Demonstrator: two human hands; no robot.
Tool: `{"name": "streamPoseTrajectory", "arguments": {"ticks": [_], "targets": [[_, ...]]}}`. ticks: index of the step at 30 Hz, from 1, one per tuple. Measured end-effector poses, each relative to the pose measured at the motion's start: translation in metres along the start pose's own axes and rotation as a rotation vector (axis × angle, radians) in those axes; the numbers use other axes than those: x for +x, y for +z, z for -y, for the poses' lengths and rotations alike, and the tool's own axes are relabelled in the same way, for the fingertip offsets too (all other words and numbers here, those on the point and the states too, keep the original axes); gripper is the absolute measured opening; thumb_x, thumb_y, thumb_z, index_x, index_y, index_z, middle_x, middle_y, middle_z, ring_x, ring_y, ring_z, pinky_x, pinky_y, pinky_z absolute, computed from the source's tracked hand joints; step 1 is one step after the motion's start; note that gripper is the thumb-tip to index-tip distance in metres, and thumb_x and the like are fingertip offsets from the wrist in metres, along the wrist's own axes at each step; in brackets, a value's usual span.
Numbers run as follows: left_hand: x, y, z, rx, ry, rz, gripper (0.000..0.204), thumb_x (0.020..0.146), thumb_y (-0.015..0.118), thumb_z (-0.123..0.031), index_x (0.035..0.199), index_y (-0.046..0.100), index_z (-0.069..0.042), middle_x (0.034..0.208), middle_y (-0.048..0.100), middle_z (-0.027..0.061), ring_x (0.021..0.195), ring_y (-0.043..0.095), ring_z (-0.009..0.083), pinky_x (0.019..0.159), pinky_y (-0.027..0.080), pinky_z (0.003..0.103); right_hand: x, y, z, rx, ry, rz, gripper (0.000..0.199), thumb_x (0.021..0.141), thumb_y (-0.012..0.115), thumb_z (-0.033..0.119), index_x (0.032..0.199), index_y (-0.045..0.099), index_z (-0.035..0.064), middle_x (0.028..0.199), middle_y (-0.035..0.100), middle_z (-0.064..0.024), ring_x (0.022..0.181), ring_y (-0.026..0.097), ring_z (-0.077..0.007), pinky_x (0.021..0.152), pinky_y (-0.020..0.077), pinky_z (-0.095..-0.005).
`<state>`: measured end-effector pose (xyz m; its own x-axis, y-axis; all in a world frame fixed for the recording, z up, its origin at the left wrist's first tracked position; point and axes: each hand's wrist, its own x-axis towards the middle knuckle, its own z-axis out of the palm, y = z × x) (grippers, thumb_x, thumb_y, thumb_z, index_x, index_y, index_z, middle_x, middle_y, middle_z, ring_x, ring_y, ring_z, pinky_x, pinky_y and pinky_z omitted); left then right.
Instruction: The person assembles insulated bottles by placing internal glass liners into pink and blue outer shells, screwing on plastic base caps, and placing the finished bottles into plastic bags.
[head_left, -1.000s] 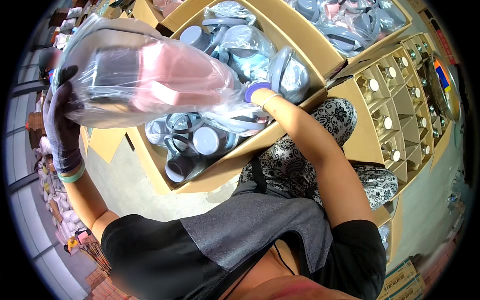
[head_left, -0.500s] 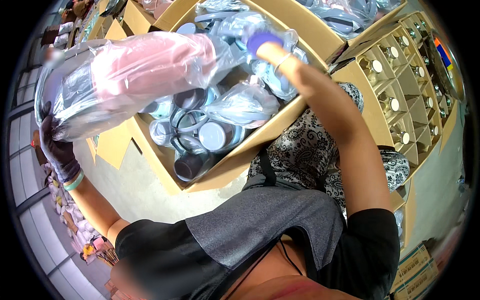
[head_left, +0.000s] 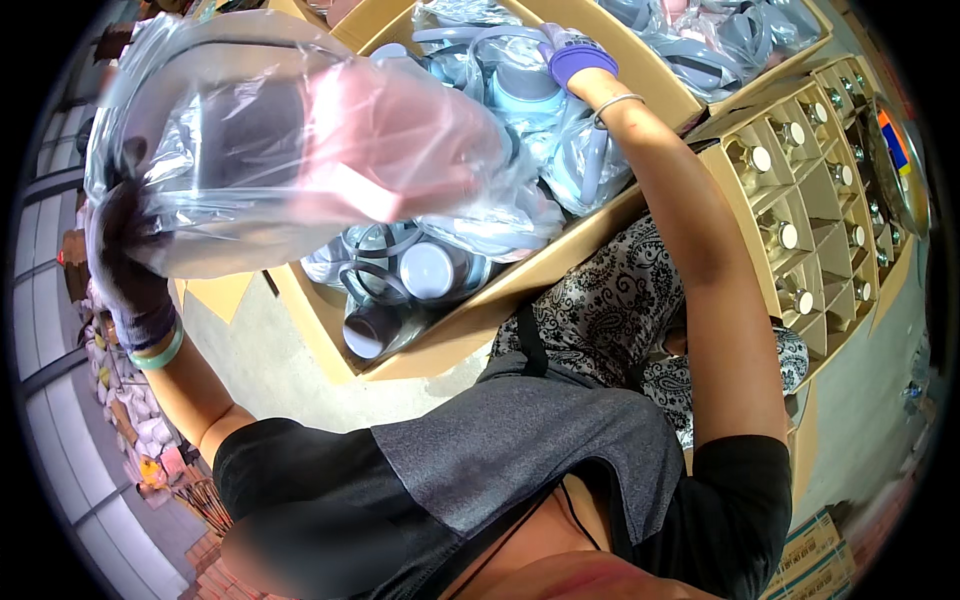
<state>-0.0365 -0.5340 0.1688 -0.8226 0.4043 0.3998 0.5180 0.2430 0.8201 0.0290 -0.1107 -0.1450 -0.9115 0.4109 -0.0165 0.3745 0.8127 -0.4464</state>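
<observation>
My left hand (head_left: 130, 235), in a dark glove, is closed on the near left end of a large pink and grey item (head_left: 400, 130) in a clear plastic bag. The item is lifted over the left part of an open cardboard box (head_left: 480, 305). Several bagged containers with grey lids and loop handles lie in that box, among them a pale blue one (head_left: 525, 90). At the box's far right side, my right hand (head_left: 578, 52), in a pale glove with a purple cuff, is beside a grey loop handle (head_left: 500, 37). Its fingers are mostly hidden.
Another cardboard box of bagged grey-handled containers (head_left: 735, 50) stands at the far right. Right of me, a carton with cardboard dividers (head_left: 815, 220) holds glass bottles with pale caps (head_left: 785, 235). Flattened cartons (head_left: 810, 560) lie at the lower right.
The bagged pink and grey item has come up nearer to me, with its pink end tipping lower. My right hand has shifted slightly right and away along the box's far side.
</observation>
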Motion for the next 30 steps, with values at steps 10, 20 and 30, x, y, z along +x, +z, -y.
{"name": "streamPoseTrajectory", "arguments": {"ticks": [10, 20, 30], "targets": [[0.032, 0.084, 0.074, -0.288, -0.385, 0.273, 0.033, 0.093, 0.053, -0.013, 0.121, 0.062, 0.004, 0.087, 0.063, 0.0016, 0.071, 0.06, 0.0097, 0.064, 0.05, 0.023, -0.012, 0.018, -0.015, 0.042, -0.018, -0.192, 0.038, 0.095, 0.052, 0.037, 0.127, 0.056, 0.0169, 0.126, 0.06, -0.0167, 0.117, 0.058, -0.0366, 0.097, 0.0469, -0.0487], [-0.034, 0.2, 0.09, -0.083, -0.302, 0.271, 0.03, 0.094, 0.059, -0.015, 0.118, 0.062, 0.002, 0.092, 0.066, 0.0013, 0.081, 0.061, 0.0068, 0.072, 0.049, 0.02, -0.016, 0.016, -0.017, 0.081, -0.045, -0.152, 0.042, 0.097, 0.051, 0.034, 0.133, 0.054, 0.0129, 0.128, 0.059, -0.0192, 0.12, 0.055, -0.0359, 0.101, 0.0429, -0.0463], [-0.043, 0.216, 0.106, -0.372, -0.491, 0.161, 0.031, 0.096, 0.058, -0.016, 0.12, 0.06, 0.003, 0.102, 0.068, 0.0069, 0.086, 0.065, 0.0132, 0.077, 0.053, 0.026, -0.023, 0.005, -0.016, 0.074, -0.092, -0.139, 0.042, 0.096, 0.052, 0.035, 0.133, 0.053, 0.0138, 0.124, 0.062, -0.019, 0.117, 0.056, -0.0373, 0.1, 0.0433, -0.0466]]}}
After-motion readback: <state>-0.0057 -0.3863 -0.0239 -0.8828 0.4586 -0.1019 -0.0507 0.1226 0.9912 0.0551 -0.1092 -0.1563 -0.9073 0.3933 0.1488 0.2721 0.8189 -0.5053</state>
